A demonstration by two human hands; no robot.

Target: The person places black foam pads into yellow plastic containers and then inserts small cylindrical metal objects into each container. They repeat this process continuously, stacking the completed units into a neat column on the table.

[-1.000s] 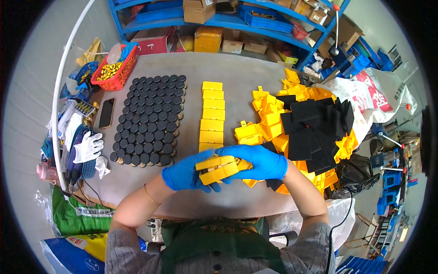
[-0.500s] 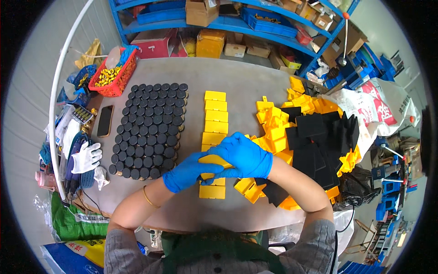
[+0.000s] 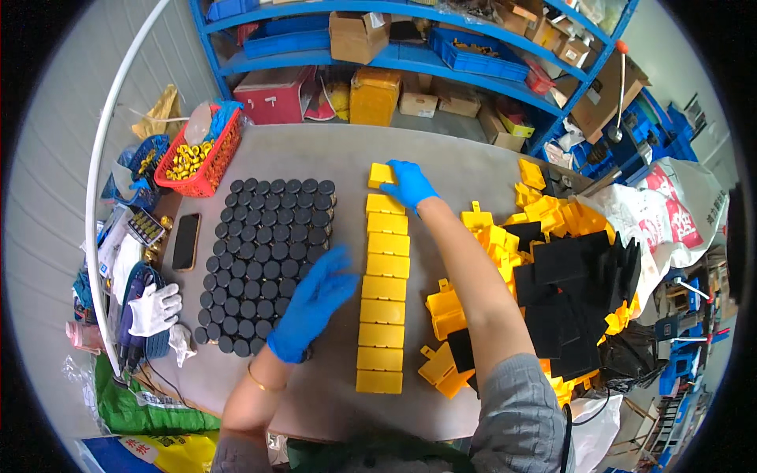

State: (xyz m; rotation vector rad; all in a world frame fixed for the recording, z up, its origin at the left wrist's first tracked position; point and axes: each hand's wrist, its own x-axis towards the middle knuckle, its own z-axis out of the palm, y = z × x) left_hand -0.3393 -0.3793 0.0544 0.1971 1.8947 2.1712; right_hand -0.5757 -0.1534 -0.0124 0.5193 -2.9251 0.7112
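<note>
My right hand [image 3: 412, 188], in a blue glove, grips a small yellow plastic box [image 3: 380, 174] at the far end of a column of yellow boxes [image 3: 384, 288]. A narrow gap parts this box from the others, which lie with lids closed in a line toward me. Blue-gloved as well, my left hand [image 3: 315, 303] is in the air near the right edge of a block of black-capped cylinders [image 3: 256, 268]. Its fingers are stretched out, slightly blurred, and hold nothing.
To the right lies a heap of opened yellow boxes [image 3: 444, 306] with black foam-like pads [image 3: 556, 323]. A phone [image 3: 185, 242], a white glove [image 3: 154, 307] and a red basket [image 3: 206, 169] of small yellow-and-black parts are on the left. Blue shelving [image 3: 394, 57] stands behind the table.
My hands have parted from a yellow box held over the column. The right has reached to the far end with a box; the left has moved away empty. The view has shifted slightly.
</note>
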